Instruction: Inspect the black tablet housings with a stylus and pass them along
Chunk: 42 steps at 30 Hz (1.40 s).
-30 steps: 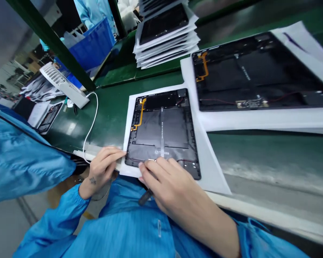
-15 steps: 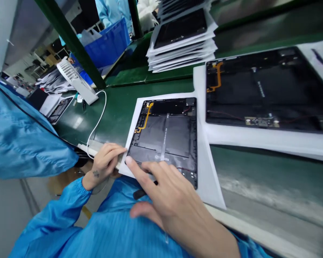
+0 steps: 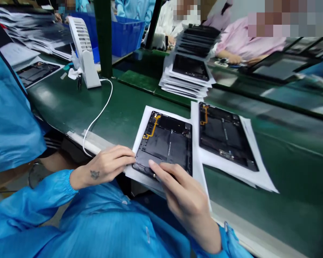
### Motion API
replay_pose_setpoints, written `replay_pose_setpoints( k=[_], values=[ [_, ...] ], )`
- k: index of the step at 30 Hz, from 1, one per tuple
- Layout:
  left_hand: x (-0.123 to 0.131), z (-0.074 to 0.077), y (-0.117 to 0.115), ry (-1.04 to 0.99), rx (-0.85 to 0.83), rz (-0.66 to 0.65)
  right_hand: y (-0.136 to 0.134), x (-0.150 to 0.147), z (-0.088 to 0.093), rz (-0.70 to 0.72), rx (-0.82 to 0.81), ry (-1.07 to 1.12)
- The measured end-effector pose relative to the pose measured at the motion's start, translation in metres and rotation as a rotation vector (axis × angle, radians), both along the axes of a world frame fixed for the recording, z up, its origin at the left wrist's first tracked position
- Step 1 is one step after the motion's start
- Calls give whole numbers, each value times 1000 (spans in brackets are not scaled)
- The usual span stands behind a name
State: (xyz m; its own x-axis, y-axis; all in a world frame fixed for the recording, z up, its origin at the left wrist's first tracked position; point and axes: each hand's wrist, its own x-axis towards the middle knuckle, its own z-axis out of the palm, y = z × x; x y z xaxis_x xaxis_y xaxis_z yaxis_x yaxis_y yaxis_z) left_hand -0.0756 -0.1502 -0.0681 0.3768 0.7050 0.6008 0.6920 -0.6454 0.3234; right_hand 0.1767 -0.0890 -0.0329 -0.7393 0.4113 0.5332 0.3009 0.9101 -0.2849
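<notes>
An opened tablet (image 3: 167, 141), its black inside and an orange flex cable (image 3: 153, 128) showing, lies on a white sheet (image 3: 140, 133) at the bench's front edge. My left hand (image 3: 106, 165) reaches its near left corner with fingertips pinched together. What sits between them, if anything, is too small to name. My right hand (image 3: 187, 193) bends over the tablet's near edge, index fingertip close to a thin dark wire there. Its fingers are curled together and the thumb is hidden, so whatever they hold cannot be made out.
Right of it lies a second opened tablet (image 3: 226, 138) on white sheets. Behind stands a stack of tablets and sheets (image 3: 187, 77). A white fan (image 3: 87, 57) with a white cable (image 3: 107, 104) stands left, before a green post (image 3: 103, 39) and blue bin (image 3: 127, 37). Other people work beyond.
The view has swung up and to the right, showing more of the bench. My right hand's fingers have drawn in from spread to curled; my left hand stays at the tablet's corner.
</notes>
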Motion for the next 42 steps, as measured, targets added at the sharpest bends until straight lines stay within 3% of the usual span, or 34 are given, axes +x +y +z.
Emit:
replay_pose_setpoints(
  k=[5,14,21,29,33,39,42],
  values=[
    [1,-7,-4,99,123,19,5,-14,-7,-61,-1,-136],
    [-8,1,0,228,-20,-71,9,-18,-11,39,-60,-172],
    [-7,-12,-4,74,133,-81,7,-22,-13,0,-36,-188],
    [-3,-20,-5,40,145,-46,7,-23,-13,-1,-53,-207],
    [-2,-20,-4,30,154,-35,7,-24,-7,18,-4,-274],
    [-4,-14,-4,69,143,-71,11,-38,9,59,193,-445],
    [-5,-15,-6,93,134,-65,12,-37,12,81,178,-467]
  ],
)
